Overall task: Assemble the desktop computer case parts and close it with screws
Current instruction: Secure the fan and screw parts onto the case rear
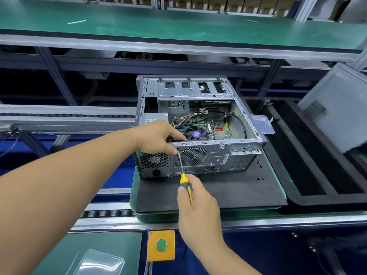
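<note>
Case, rigid and heavy, we steady: left hand grips its rear rim; right hand clamps the screwdriver.

I'm looking at a factory assembly line here: a roller conveyor runs across the lower middle of the frame, a long green-matted shelf on aluminium framing spans the top, and a yellow box with a green push button sits bottom centre.
</note>
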